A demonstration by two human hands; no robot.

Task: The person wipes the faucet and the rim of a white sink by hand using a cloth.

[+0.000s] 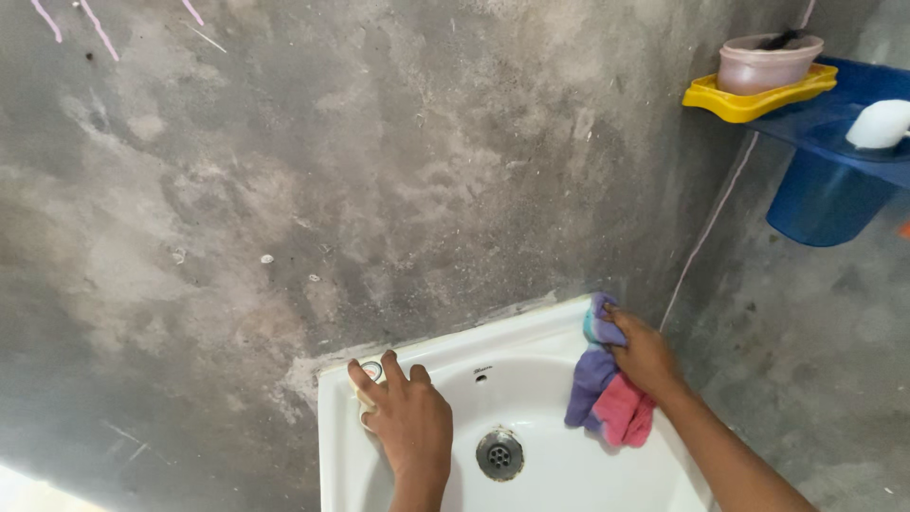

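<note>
Bare grey cement wall [379,171] fills most of the view, patchy and stained, meeting a second wall at a corner on the right. White ceramic sink [559,479] sits against it at the bottom, rear rim touching the wall, round metal drain [499,455] in the middle of the basin, small overflow hole just above the drain on the back slope. Blue plastic wall shelf [829,180] hangs on the right wall, well above the sink's right rear corner, with a yellow tray [754,100] on its left end carrying a pinkish bowl [766,64]; a white lump [880,123] lies on the shelf near the frame edge, can't tell what it is. Multicoloured cloth [597,389], purple, pink and teal, lies bunched on the sink's right rear rim and drapes down the inner basin wall. Right hand [646,356] is on top of the cloth, fingers closed over it and pressing it against the rim, most of the cloth hanging below and left of the palm. Left hand [408,417] lies flat on the sink's left rear corner, fingers together and extended toward the wall, covering a small pale object [368,403] at the rim; a thin ring shape shows just past the fingertips, too hidden to identify.
</note>
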